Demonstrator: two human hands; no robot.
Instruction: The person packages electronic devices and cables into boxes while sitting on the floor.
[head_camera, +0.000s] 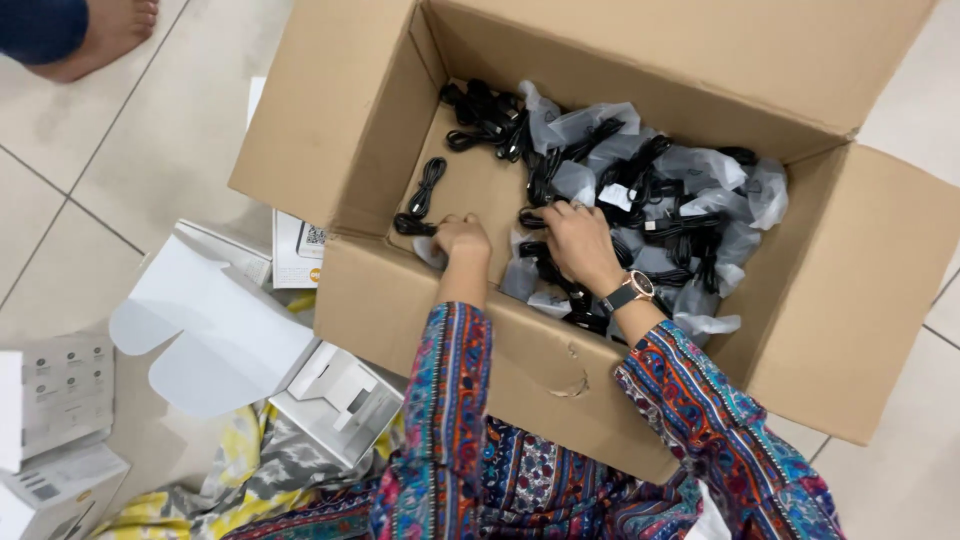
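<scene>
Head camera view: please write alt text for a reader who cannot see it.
Two hands, left hand and right hand, reach into an open cardboard box of bagged black cables. White cartons lie on the tiled floor beside it.

Open cardboard box (420, 290) at centre. Inside: bagged cables (650, 200) piled from centre to 3 o'clock, a loose cable (425, 195) at 9. Both hands (462, 240) (580, 245) in box at 6 o'clock edge. Small boxes (335, 395) on floor at 8, outside. Another person's foot (105, 35) at 11.

Multicoloured patterned sleeves (455, 400); dark wristwatch (630, 291)
</scene>
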